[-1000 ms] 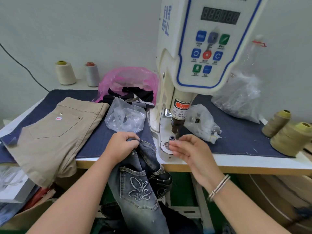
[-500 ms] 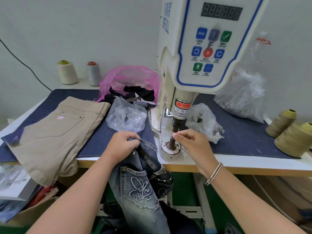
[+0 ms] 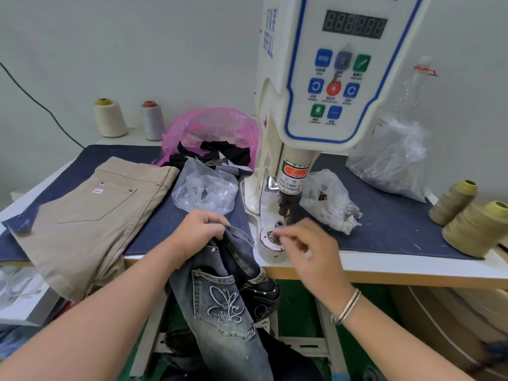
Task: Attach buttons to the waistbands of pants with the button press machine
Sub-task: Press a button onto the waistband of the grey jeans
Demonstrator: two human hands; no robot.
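Jeans hang off the table's front edge, waistband bunched in the left hand, fingers curled tight on the denim, at nine o'clock from the press die. The right hand sits at four o'clock from the die, blurred; fingertips look pinched together, but on what I cannot tell. The button press machine is cut off at the top. Khaki pants lie at nine o'clock, partly overhanging the table.
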